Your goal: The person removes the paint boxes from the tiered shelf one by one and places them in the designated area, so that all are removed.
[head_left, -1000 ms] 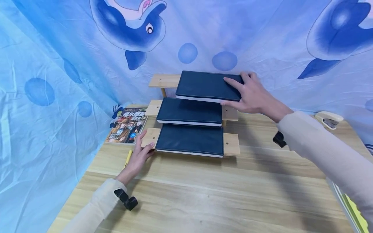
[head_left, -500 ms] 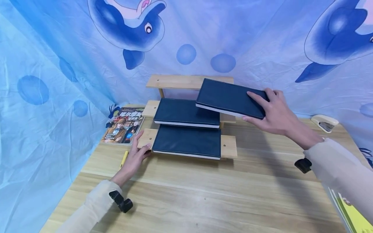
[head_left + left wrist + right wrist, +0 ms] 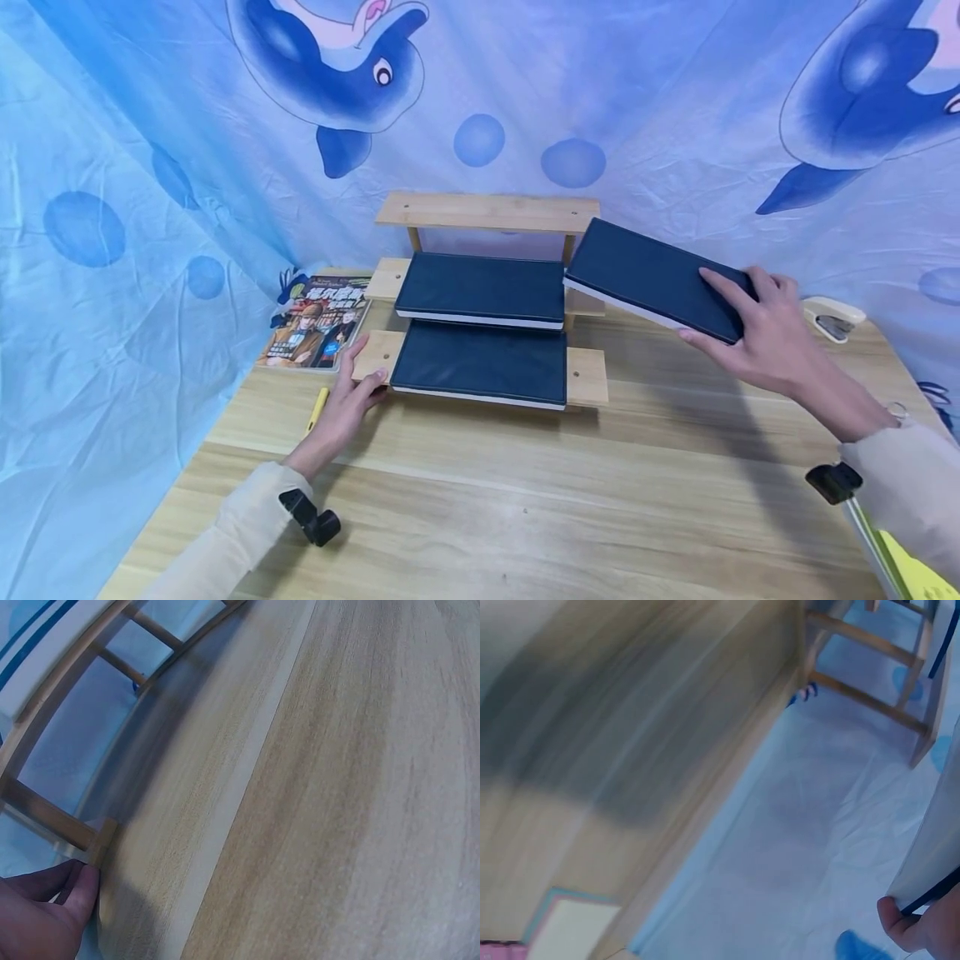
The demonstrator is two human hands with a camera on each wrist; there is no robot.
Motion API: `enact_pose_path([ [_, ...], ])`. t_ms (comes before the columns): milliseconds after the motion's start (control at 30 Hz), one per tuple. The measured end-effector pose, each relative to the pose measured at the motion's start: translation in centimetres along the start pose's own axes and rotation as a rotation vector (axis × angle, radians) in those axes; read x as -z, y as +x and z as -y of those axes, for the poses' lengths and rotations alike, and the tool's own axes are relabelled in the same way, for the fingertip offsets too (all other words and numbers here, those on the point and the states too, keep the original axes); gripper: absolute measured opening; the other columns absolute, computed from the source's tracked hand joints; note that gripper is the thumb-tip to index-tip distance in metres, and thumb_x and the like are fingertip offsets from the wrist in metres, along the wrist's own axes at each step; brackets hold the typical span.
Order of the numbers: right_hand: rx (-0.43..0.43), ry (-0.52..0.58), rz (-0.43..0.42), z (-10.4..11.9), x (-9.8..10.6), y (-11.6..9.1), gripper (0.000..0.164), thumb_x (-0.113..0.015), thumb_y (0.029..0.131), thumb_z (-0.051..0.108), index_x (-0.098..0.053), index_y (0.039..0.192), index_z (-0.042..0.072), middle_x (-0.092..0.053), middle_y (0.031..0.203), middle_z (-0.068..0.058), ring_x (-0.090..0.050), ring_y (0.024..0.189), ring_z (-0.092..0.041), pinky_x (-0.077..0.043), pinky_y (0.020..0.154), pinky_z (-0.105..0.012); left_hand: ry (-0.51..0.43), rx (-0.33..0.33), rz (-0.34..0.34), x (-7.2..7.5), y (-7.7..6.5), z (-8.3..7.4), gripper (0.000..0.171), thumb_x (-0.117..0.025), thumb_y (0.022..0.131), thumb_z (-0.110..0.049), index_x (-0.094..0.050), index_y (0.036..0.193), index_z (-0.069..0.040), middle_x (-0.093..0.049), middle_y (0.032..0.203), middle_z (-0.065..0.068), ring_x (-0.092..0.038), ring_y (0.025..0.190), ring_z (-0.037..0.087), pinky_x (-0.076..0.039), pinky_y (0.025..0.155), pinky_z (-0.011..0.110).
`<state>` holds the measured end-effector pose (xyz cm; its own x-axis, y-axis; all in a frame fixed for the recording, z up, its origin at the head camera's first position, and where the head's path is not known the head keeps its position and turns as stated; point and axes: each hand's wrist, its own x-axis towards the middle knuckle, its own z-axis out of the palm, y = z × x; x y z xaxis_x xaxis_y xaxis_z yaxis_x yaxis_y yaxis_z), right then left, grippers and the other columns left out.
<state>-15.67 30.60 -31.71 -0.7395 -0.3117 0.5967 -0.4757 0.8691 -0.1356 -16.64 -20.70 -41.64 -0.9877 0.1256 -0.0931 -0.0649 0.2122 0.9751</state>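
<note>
Navy-covered book (image 3: 651, 275), gripped by your right hand (image 3: 772, 342), has swung rightward, leaving the top shelf (image 3: 487, 212) exposed while your left hand (image 3: 347, 408) pinches the bottom shelf (image 3: 588, 377)

dark notebooks (image 3: 648, 283) 3 | rack (image 3: 487, 213) 1 | shelves (image 3: 587, 377) 3 | stapler (image 3: 835, 317) 1

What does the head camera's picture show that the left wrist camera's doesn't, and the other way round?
Only the head view: the right hand holding a navy-topped item, the magazine, a yellow pen-like object and the stapler.
Only the left wrist view: a low wooden post and the small foot it meets.
Both: the left hand gripping the wooden rack, the tabletop and blue cloth.
</note>
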Motion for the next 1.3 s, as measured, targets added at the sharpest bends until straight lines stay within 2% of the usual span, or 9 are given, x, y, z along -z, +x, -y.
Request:
enact_pose_path([
  [200, -0.041, -0.013, -0.014, -1.4, 0.1, -2.1, 0.082, -0.074, 0.061, 0.05, -0.049, 0.13, 0.012, -0.045, 0.106, -0.032, -0.041, 0.091, -0.044, -0.026, 0.083, -0.06, -0.013, 0.013, 0.011, 0.1, 0.0, 0.0, 0.066, -0.048, 0.092, -0.038, -0.005, 0.142, -0.037, 0.002, 0.147, 0.009, -0.036, 0.122, 0.033, -0.038, 0.099, 0.044],
  [467, -0.124, -0.034, 0.013, -2.8, -0.3, -4.0, 0.083, -0.075, 0.062, 0.046, -0.047, 0.132, 0.011, -0.043, 0.103, -0.031, -0.039, 0.09, -0.046, -0.024, 0.08, -0.06, -0.081, -0.007, 0.01, 0.1, -0.2, -0.1, 0.066, -0.047, 0.094, -0.028, -0.004, 0.144, -0.029, -0.003, 0.146, 0.013, -0.036, 0.121, 0.035, -0.036, 0.1, 0.045],
  [733, -0.186, -0.108, 0.057, -4.2, -1.1, -5.6, 0.081, -0.073, 0.064, 0.047, -0.048, 0.13, 0.008, -0.043, 0.102, -0.033, -0.038, 0.087, -0.046, -0.026, 0.073, -0.057, -0.058, 0.02, 0.011, 0.1, -0.2, 0.0, 0.068, -0.049, 0.092, -0.036, -0.003, 0.143, -0.034, 0.003, 0.147, 0.007, -0.034, 0.123, 0.033, -0.036, 0.101, 0.045],
  [867, -0.187, -0.119, 0.066, -4.8, -2.1, -6.0, 0.08, -0.074, 0.063, 0.047, -0.05, 0.128, 0.007, -0.045, 0.103, -0.034, -0.04, 0.089, -0.046, -0.027, 0.073, -0.058, -0.049, 0.049, 0.018, -0.2, -0.8, -1.1, 0.066, -0.047, 0.094, -0.033, -0.002, 0.143, -0.034, 0.006, 0.147, 0.007, -0.032, 0.125, 0.034, -0.033, 0.102, 0.046],
  [967, -0.209, -0.104, 0.09, -5.1, -2.9, -6.1, 0.078, -0.072, 0.065, 0.047, -0.05, 0.128, 0.007, -0.044, 0.102, -0.035, -0.041, 0.091, -0.046, -0.026, 0.073, -0.058, -0.067, 0.058, 0.022, -0.4, -1.2, -2.1, 0.066, -0.045, 0.095, -0.027, 0.0, 0.144, -0.03, 0.007, 0.147, 0.009, -0.03, 0.126, 0.036, -0.031, 0.103, 0.048],
  [1100, -0.264, -0.1, 0.179, -5.4, -3.9, -6.3, 0.077, -0.067, 0.071, 0.051, -0.046, 0.13, 0.007, -0.043, 0.104, -0.035, -0.04, 0.094, -0.045, -0.025, 0.075, -0.057, -0.085, 0.059, 0.023, -0.3, -0.9, -1.9, 0.067, -0.046, 0.095, -0.027, 0.0, 0.144, -0.029, 0.006, 0.147, 0.01, -0.031, 0.126, 0.035, -0.031, 0.103, 0.047],
  [1200, -0.304, -0.103, 0.273, -5.4, -4.4, -6.6, 0.079, -0.061, 0.075, 0.055, -0.041, 0.133, 0.007, -0.04, 0.109, -0.036, -0.036, 0.098, -0.047, -0.024, 0.078, -0.058, -0.093, 0.048, 0.016, -0.3, -0.3, -1.1, 0.068, -0.048, 0.094, -0.03, -0.002, 0.144, -0.031, 0.003, 0.147, 0.011, -0.033, 0.125, 0.034, -0.033, 0.103, 0.045],
  [1300, -0.326, -0.111, 0.332, -5.5, -4.9, -6.6, 0.08, -0.058, 0.077, 0.057, -0.038, 0.135, 0.006, -0.037, 0.113, -0.038, -0.033, 0.101, -0.05, -0.023, 0.079, -0.059, -0.104, 0.033, 0.009, -0.3, -0.1, -0.2, 0.069, -0.049, 0.093, -0.032, -0.003, 0.144, -0.032, 0.0, 0.146, 0.013, -0.034, 0.124, 0.033, -0.034, 0.102, 0.043],
])
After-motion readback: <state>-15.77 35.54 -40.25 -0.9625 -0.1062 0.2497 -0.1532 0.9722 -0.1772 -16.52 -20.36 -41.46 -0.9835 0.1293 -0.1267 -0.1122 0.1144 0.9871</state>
